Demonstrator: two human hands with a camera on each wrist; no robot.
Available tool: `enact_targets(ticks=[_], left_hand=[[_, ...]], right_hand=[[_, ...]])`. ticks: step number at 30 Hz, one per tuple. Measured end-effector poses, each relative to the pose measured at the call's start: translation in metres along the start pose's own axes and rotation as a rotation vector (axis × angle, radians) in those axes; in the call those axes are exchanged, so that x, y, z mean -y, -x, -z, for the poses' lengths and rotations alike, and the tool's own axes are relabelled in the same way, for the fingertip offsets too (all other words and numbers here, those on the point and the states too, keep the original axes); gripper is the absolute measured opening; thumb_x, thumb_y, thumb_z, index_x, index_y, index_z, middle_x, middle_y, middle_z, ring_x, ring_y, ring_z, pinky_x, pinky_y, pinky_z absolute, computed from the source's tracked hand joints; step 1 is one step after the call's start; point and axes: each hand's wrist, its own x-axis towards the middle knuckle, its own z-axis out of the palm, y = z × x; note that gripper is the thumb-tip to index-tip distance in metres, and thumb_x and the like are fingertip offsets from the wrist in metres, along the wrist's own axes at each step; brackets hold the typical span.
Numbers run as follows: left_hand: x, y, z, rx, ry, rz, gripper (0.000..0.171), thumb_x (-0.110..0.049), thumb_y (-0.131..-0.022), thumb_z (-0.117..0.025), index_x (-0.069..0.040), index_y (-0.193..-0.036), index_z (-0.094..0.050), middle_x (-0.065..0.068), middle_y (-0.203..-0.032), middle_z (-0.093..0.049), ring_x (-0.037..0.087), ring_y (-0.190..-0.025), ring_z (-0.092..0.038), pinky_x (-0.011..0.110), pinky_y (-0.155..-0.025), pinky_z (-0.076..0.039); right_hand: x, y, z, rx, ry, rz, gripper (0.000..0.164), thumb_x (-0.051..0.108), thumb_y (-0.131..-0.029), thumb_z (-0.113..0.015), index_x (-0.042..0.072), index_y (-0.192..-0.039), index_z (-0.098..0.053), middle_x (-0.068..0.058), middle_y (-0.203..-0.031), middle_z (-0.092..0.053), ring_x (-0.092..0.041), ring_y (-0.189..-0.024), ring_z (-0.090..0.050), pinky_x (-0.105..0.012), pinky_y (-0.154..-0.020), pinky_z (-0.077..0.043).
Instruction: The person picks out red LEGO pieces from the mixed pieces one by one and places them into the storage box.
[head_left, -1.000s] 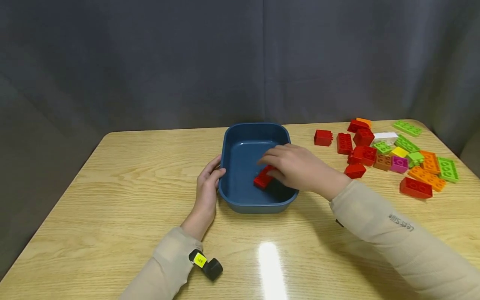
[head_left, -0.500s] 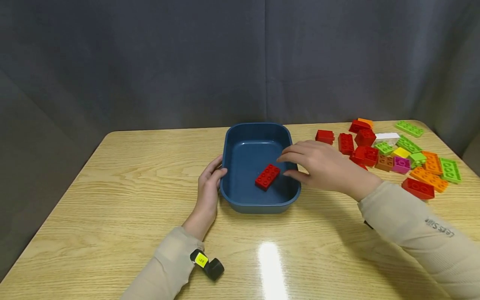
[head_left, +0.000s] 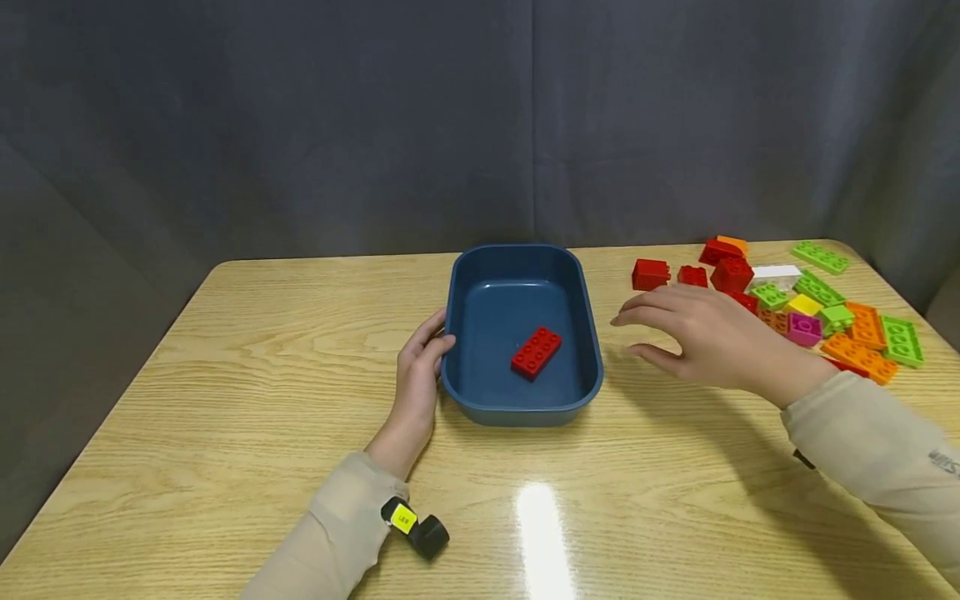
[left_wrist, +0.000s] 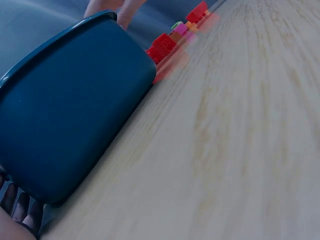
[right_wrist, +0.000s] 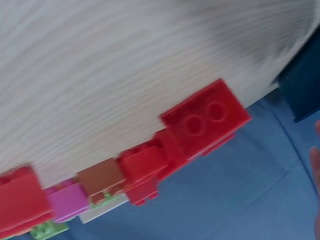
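A dark blue plastic bin (head_left: 521, 417) stands on the wooden table, with one red toy brick (head_left: 536, 353) lying studs-up inside it. My left hand (head_left: 416, 379) grips the bin's left side, thumb at the rim and fingers along the outer wall. To the right of the bin, my right hand (head_left: 708, 337) hovers above the table, holding nothing, its thumb and fingers spread apart. Behind and below it lie several red bricks (head_left: 650, 274), some partly hidden by the hand. The left wrist view shows the bin's outer wall (left_wrist: 75, 110) up close.
Loose toy bricks are scattered at the table's right: green plates (head_left: 902, 340), orange bricks (head_left: 858, 357), a purple brick (head_left: 805, 329), a yellow brick (head_left: 804, 305) and a white brick (head_left: 777, 276). A dark curtain (head_left: 375, 125) hangs behind the table (head_left: 262, 375).
My right hand has let go of the red brick inside the bin, come out over the rim and moved right towards the loose bricks. My left hand stays on the bin.
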Motion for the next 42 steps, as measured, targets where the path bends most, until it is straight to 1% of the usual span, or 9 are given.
enact_targets(ticks=[6,11,15,19,24,29,33,37,42], left_hand=[[-0.001,0.0,0.0,-0.003,0.003,0.001,0.049,-0.011,-0.087,-0.047,-0.004,-0.136,-0.048,0.014,-0.143,-0.047,0.025,-0.124,-0.046,0.046,-0.11,-0.034],[0.0,0.0,0.0,-0.001,0.008,0.003,0.05,-0.011,-0.087,-0.047,-0.004,-0.136,-0.048,0.014,-0.143,-0.047,0.025,-0.125,-0.046,0.046,-0.11,-0.034],[0.0,0.0,0.0,0.0,0.008,0.001,0.05,-0.01,-0.087,-0.047,-0.004,-0.136,-0.047,0.015,-0.143,-0.047,0.026,-0.125,-0.046,0.047,-0.11,-0.034],[0.0,0.0,0.0,0.0,0.006,0.0,0.05,-0.009,-0.088,-0.046,-0.003,-0.137,-0.047,0.016,-0.143,-0.046,0.027,-0.124,-0.046,0.047,-0.11,-0.033],[0.0,0.0,0.0,-0.001,-0.003,0.002,0.05,-0.009,-0.088,-0.045,-0.004,-0.137,-0.047,0.016,-0.143,-0.046,0.027,-0.123,-0.046,0.047,-0.111,-0.033],[0.0,0.0,0.0,0.005,-0.003,-0.002,0.05,-0.01,-0.088,-0.045,-0.004,-0.137,-0.047,0.016,-0.143,-0.046,0.028,-0.123,-0.046,0.048,-0.11,-0.034],[0.0,0.0,0.0,0.004,-0.001,0.0,0.05,-0.01,-0.088,-0.045,-0.004,-0.137,-0.047,0.016,-0.143,-0.047,0.028,-0.123,-0.046,0.047,-0.11,-0.034],[0.001,0.0,0.001,0.003,-0.001,0.003,0.05,-0.009,-0.088,-0.045,-0.004,-0.137,-0.047,0.017,-0.142,-0.047,0.028,-0.122,-0.047,0.047,-0.109,-0.035],[0.001,0.0,0.001,0.002,-0.009,0.006,0.049,-0.01,-0.088,-0.045,-0.005,-0.137,-0.047,0.016,-0.142,-0.047,0.028,-0.122,-0.046,0.047,-0.109,-0.035]], right_hand=[[-0.009,0.015,0.0,0.012,0.034,-0.023,0.039,0.027,-0.068,-0.077,0.015,-0.105,-0.07,-0.006,-0.104,-0.073,-0.023,-0.099,-0.063,-0.048,-0.081,-0.056],[-0.018,0.029,0.0,0.05,0.037,-0.089,0.041,0.024,-0.066,-0.079,0.015,-0.104,-0.07,-0.007,-0.104,-0.073,-0.024,-0.098,-0.063,-0.05,-0.082,-0.055],[-0.024,0.038,0.002,0.101,0.035,-0.153,0.04,0.021,-0.068,-0.077,0.014,-0.106,-0.069,-0.009,-0.108,-0.071,-0.027,-0.102,-0.061,-0.053,-0.086,-0.052],[-0.031,0.046,0.002,0.123,0.04,-0.191,0.039,0.02,-0.07,-0.076,0.014,-0.107,-0.068,-0.009,-0.11,-0.07,-0.027,-0.104,-0.06,-0.053,-0.087,-0.051],[-0.04,0.055,-0.001,0.137,0.068,-0.206,0.039,0.018,-0.068,-0.076,0.012,-0.107,-0.068,-0.009,-0.108,-0.071,-0.027,-0.102,-0.06,-0.053,-0.086,-0.051],[-0.049,0.063,-0.003,0.117,0.075,-0.204,0.041,0.016,-0.066,-0.077,0.011,-0.105,-0.069,-0.011,-0.106,-0.071,-0.028,-0.099,-0.062,-0.053,-0.084,-0.052],[-0.055,0.067,-0.005,0.105,0.076,-0.203,0.038,0.015,-0.065,-0.078,0.012,-0.102,-0.069,-0.009,-0.102,-0.072,-0.027,-0.096,-0.062,-0.051,-0.081,-0.053],[-0.059,0.071,-0.007,0.116,0.084,-0.216,0.037,0.015,-0.065,-0.077,0.012,-0.101,-0.069,-0.009,-0.101,-0.072,-0.027,-0.095,-0.062,-0.051,-0.081,-0.054],[-0.059,0.073,-0.009,0.139,0.076,-0.24,0.04,0.017,-0.066,-0.077,0.011,-0.104,-0.068,-0.011,-0.104,-0.072,-0.029,-0.097,-0.062,-0.053,-0.083,-0.053]])
